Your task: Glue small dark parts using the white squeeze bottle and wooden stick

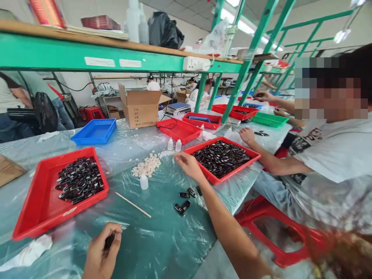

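My left hand (104, 248) is closed at the lower edge, its thumb and fingers around a small dark piece (109, 241) that is mostly hidden. My right hand (187, 164) reaches forward beside the pile of small whitish pieces (147, 164), fingers drawn together. What they hold, if anything, I cannot make out. Several glossy black pieces (184, 195) lie loose on the plastic-covered table (136, 244) below my right wrist. A thin wooden stick (133, 204) rests between my hands, and a small white bottle (143, 181) stands by the whitish pile.
Red trays of black pieces stand on the left (31, 228) and right (223, 178). Farther back are two small bottles (174, 145), a blue tray (94, 131) and a cardboard box (143, 110). A co-worker (334, 155) sits at the right. A green shelf (66, 56) crosses above.
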`<move>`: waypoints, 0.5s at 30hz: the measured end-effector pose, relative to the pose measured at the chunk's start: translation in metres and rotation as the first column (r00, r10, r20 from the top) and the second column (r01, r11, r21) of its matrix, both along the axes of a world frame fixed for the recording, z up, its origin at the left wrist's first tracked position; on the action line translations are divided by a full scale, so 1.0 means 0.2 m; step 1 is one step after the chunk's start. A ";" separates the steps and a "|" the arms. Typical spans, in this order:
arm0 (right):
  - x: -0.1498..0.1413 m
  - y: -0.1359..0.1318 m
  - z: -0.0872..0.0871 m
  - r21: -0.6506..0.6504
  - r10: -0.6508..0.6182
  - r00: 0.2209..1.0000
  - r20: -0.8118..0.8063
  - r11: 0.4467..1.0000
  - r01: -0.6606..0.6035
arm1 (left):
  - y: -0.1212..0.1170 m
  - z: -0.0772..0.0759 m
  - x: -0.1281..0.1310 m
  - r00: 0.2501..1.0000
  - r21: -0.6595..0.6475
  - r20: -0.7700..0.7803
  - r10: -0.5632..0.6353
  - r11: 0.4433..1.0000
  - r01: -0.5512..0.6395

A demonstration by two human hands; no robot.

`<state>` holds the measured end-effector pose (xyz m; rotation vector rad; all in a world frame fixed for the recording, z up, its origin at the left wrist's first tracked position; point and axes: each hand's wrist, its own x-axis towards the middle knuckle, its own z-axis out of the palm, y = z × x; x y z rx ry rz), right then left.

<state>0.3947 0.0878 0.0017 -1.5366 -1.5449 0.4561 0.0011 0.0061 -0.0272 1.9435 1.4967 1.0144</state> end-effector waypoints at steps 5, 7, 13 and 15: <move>0.05 -0.30 -0.13 -0.226 0.028 0.975 0.219 0.974 0.023 | 0.01 -0.06 0.00 0.994 -0.006 0.049 -0.093 0.996 0.093; 0.02 -0.34 -0.17 -0.296 0.043 0.958 0.285 0.954 0.045 | 0.00 -0.08 0.00 0.992 -0.018 0.063 -0.106 0.994 0.108; -0.12 0.04 -0.16 -0.371 0.039 0.909 0.415 0.919 0.131 | 0.00 -0.09 0.00 0.987 -0.099 0.100 -0.127 0.986 0.137; -0.15 0.23 -0.13 -0.349 -0.034 0.894 0.447 0.914 0.209 | 0.00 -0.07 -0.01 0.986 -0.106 0.107 -0.126 0.985 0.138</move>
